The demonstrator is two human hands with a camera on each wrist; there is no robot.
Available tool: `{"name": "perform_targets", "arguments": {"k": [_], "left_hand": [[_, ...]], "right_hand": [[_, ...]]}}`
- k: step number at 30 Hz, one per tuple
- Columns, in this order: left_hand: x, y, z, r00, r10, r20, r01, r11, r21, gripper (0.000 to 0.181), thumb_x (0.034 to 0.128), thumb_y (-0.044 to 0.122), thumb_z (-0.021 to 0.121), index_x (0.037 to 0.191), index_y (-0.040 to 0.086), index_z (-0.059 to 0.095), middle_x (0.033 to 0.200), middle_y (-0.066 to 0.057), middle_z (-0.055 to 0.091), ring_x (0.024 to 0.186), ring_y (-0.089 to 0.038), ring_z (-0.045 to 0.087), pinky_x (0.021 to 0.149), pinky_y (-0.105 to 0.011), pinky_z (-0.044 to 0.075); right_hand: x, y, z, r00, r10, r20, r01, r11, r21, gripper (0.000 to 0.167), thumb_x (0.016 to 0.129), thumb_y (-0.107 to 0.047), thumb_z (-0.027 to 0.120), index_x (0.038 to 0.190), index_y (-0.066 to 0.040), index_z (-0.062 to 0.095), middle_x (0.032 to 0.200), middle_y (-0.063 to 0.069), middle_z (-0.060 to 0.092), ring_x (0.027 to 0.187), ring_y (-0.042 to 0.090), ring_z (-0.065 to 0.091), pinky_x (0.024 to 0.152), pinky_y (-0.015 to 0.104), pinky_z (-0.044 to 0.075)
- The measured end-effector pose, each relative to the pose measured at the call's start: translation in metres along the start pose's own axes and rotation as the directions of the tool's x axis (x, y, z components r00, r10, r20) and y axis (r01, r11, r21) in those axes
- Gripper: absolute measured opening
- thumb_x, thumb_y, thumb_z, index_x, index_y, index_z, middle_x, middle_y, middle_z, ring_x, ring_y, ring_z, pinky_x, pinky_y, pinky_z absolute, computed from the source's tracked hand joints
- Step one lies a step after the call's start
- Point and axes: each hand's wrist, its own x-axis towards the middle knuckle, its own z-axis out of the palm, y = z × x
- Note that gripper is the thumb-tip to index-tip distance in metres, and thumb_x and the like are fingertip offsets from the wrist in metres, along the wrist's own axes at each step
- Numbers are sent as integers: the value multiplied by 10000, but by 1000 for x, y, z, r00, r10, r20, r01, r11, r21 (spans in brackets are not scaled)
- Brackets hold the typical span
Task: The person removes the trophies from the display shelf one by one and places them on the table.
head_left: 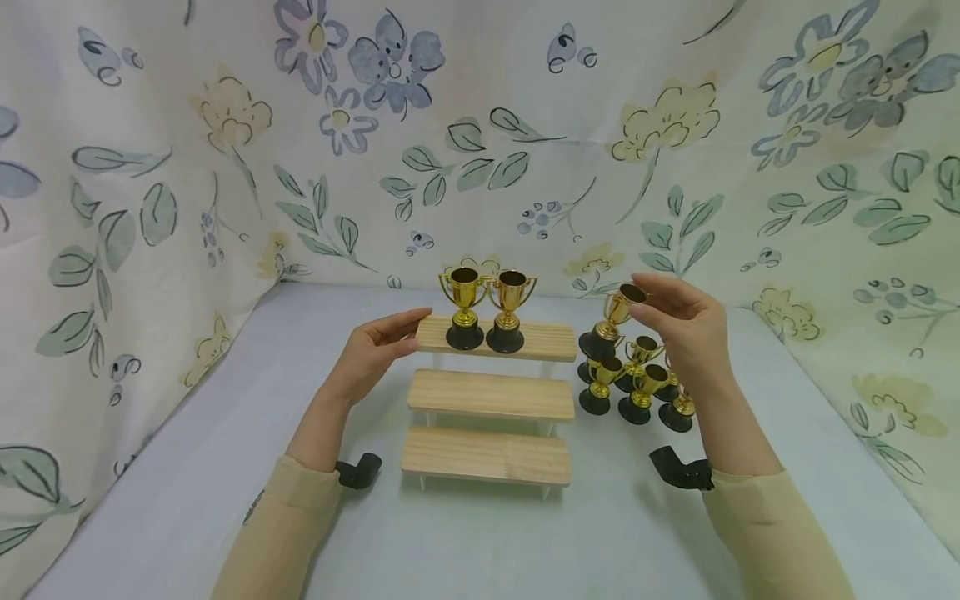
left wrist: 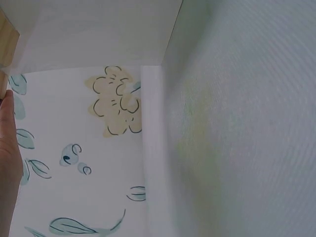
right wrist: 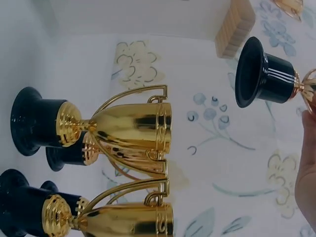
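Observation:
My right hand (head_left: 693, 325) pinches a small gold trophy (head_left: 617, 308) by its cup and holds it tilted, above the right-hand group. The right wrist view shows its black base (right wrist: 266, 71) in the air, with only part of the hand visible. At the left end of the top wooden shelf (head_left: 551, 337), my left hand (head_left: 367, 354) holds the board between thumb and fingers. Two gold trophies stand upright side by side on that shelf, a left one (head_left: 465, 304) and a right one (head_left: 510, 308). In the left wrist view, just the edge of the left hand (left wrist: 7, 148) shows.
Several more gold trophies (head_left: 637, 400) with black bases stand on the white table (head_left: 480, 550), right of the stand. A middle shelf (head_left: 491, 394) and a lower shelf (head_left: 486, 456) step down toward me. Floral cloth (head_left: 480, 192) hangs behind and along the sides.

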Motion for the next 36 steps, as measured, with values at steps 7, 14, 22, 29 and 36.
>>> {"name": "perform_targets", "arguments": {"k": [7,14,22,29,36], "left_hand": [[2,2,0,1000,3,0,-3,1000,6,552,943,108,659,1460,53,476,1493,51,525,1457,-129,399,1175,-218,389],[1,2,-1,1000,7,3,-7,1000,4,550,940,104,661,1458,55,480,1463,93,545,1433,-88,418,1168,-204,392],[2,2,1,1000,8,8,-8,1000,-11,552,941,107,662,1459,54,477,1452,109,552,1444,-97,409,1176,-213,385],[2,1,1,1000,7,1,-7,1000,-7,550,936,108,667,1451,47,485,1455,95,552,1440,-95,413,1170,-202,388],[0,1,1,1000,3,-6,-3,1000,-4,547,939,105,662,1453,45,483,1464,84,546,1436,-96,416,1172,-209,388]], "right_hand": [[-8,-1,-6,1000,12,-6,-12,999,-49,327,862,105,671,1111,-91,748,1074,-79,713,882,43,631,759,113,566],[-19,3,-11,999,34,2,-33,993,-116,334,865,78,683,1128,-119,743,1098,-99,693,928,34,614,752,102,552],[-32,8,-20,997,74,21,-69,980,-186,345,858,64,700,1139,-133,737,1146,-122,715,1034,28,618,787,99,559],[-46,15,-24,986,154,64,-136,963,-232,342,849,42,724,1158,-104,729,1132,-128,716,951,8,625,761,99,559],[-55,23,-27,980,184,78,-145,924,-354,333,848,15,736,1175,-39,708,1079,-214,710,817,2,634,717,125,572]]}}
